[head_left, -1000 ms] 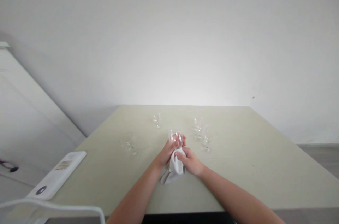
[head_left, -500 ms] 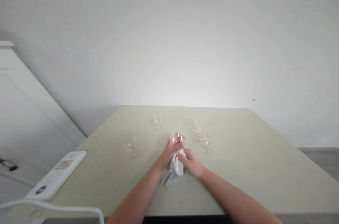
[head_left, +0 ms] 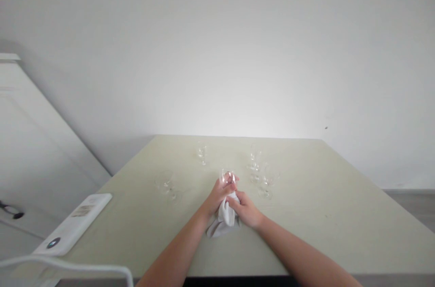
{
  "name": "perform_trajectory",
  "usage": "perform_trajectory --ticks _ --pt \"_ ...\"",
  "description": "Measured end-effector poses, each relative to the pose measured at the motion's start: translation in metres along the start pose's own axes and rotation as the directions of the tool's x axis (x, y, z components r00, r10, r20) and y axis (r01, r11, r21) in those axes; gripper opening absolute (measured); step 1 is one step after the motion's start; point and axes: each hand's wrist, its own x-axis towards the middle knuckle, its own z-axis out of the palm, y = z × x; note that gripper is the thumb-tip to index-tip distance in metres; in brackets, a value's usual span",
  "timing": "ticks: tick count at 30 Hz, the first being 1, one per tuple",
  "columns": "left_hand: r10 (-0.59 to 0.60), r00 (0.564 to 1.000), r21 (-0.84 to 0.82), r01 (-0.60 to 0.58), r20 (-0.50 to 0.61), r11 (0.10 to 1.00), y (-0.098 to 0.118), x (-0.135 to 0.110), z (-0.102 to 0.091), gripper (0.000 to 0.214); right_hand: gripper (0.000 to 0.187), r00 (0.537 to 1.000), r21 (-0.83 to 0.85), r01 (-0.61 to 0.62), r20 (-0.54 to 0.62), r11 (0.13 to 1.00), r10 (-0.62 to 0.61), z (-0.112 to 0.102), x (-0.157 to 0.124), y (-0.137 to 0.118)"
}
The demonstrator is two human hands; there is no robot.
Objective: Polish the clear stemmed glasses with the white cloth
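A clear stemmed glass (head_left: 227, 176) is held above the table's near middle, its bowl upward. Round the lower part of its bowl, my left hand (head_left: 217, 195) is closed. Just below, my right hand (head_left: 247, 209) grips a white cloth (head_left: 226, 214) against the lower part of the glass, and the cloth's loose end hangs down toward the tabletop. The cloth and fingers hide the stem and foot. Other clear glasses stand around: one at left (head_left: 165, 183), one at the back (head_left: 201, 151), and several on the right (head_left: 271, 176).
The pale green table (head_left: 322, 232) meets a plain wall at its far edge. A white flat box (head_left: 79, 219) lies along the left edge, beside a white cabinet (head_left: 34, 151). A white curved bar (head_left: 68, 265) crosses the lower left corner.
Almost nothing differs. Both hands keep their hold on the glass and cloth, and the view has shifted very slightly.
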Motion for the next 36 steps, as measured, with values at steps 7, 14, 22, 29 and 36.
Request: perform_trajectory --ticks 7,14,22,29,36 --pt "-0.037 0.998 0.045 0.035 0.043 0.998 0.0041 -0.0029 0.0006 0.058 0.049 1.000 -0.029 0.006 0.018 1.000 -0.005 -0.0015 -0.0016 0.0009" --pt "-0.058 0.995 0.062 0.053 0.080 0.997 0.0004 -0.0017 -0.0038 0.057 0.048 0.999 -0.048 0.027 0.035 0.999 -0.025 -0.0014 -0.0035 -0.0045" --pt "-0.061 0.992 0.069 0.054 0.108 0.996 0.0012 -0.0020 -0.0042 0.057 0.050 0.999 -0.036 0.003 0.041 0.999 -0.001 -0.0012 -0.0045 -0.0053" --pt "-0.056 0.993 0.072 0.048 0.100 0.996 -0.0002 -0.0016 -0.0051 0.057 0.052 0.999 -0.032 0.002 0.039 0.999 -0.001 -0.0008 -0.0038 -0.0054" --pt "-0.052 0.993 0.094 0.042 0.108 0.995 0.0004 -0.0017 -0.0053 0.055 0.050 0.999 -0.034 0.013 0.041 0.999 -0.012 -0.0006 -0.0040 -0.0057"
